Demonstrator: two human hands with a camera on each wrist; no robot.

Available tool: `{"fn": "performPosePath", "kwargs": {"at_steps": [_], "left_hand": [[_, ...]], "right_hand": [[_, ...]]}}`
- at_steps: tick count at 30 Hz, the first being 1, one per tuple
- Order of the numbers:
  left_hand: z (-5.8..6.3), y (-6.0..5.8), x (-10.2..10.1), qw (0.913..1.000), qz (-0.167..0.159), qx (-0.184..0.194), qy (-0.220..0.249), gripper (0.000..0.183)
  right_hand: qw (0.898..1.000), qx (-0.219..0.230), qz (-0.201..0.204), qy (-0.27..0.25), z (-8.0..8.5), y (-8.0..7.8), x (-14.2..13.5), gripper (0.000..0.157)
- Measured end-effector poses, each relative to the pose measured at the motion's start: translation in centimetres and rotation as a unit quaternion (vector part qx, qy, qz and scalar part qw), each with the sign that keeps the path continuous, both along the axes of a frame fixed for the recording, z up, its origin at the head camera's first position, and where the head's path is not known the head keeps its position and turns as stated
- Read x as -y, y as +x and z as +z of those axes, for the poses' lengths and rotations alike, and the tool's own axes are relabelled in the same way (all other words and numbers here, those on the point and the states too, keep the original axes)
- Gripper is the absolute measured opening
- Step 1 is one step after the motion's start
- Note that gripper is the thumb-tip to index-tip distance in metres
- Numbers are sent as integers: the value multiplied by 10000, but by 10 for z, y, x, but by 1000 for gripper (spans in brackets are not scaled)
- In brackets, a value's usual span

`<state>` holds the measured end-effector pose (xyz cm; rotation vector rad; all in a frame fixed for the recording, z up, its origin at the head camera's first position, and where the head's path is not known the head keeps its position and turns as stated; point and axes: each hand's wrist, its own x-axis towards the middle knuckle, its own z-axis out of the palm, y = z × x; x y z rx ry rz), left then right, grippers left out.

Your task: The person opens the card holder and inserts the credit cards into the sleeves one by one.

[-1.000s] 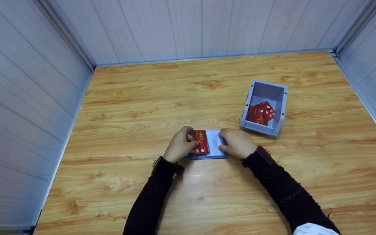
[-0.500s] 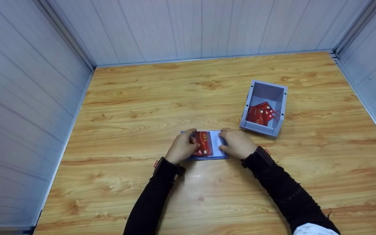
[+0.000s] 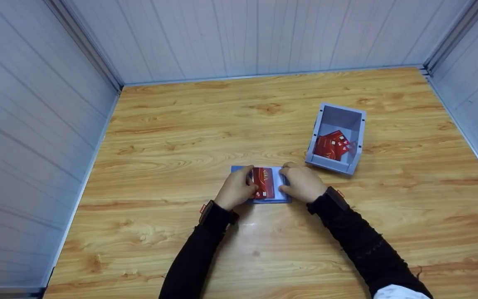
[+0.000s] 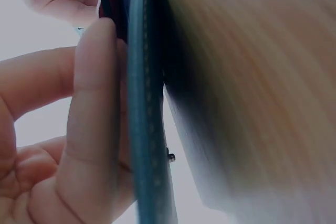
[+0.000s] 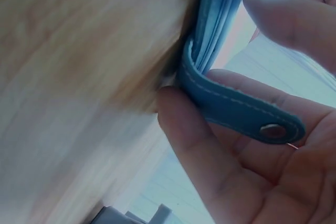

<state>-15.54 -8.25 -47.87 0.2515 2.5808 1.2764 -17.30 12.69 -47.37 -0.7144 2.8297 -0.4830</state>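
A blue card holder (image 3: 272, 201) with pale sleeve pages lies open on the wooden table in the head view. Over its pages is a red VIP card (image 3: 266, 182), upside down in this view. My left hand (image 3: 235, 189) grips that card at its left side, thumb toward the near edge and fingers toward the far edge. At the right edge of the holder, my right hand (image 3: 305, 182) holds the pages between thumb and fingers. The right wrist view shows the holder's strap (image 5: 236, 103) with a metal snap, lying across the right fingers.
A grey plastic bin (image 3: 329, 163) stands beyond my right hand, with several red cards (image 3: 326, 147) lying inside. Pale panel walls (image 3: 239, 37) border the wooden table (image 3: 181, 124) at the back and on both sides.
My left hand has moved to the right with the red VIP card, shifting it across the pages toward my right hand. The right hand has stayed in place; more blue cover shows at left.
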Motion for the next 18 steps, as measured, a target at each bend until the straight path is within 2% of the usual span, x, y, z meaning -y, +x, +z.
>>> {"fn": "performPosePath", "kwargs": {"at_steps": [6, 10, 18], "left_hand": [[0, -1, -5, 9999, 14, -12, -161, 59], [0, -1, -10, 9995, 28, -63, -305, 55], [0, 0, -19, 9988, -193, -96, -436, 52]], "right_hand": [[10000, -82, 15, -54, -1, -1, 0, 43], [9998, -210, 2, -57, -3, -2, 0, 34], [9994, -297, 106, -115, -2, -2, -1, 27]]}}
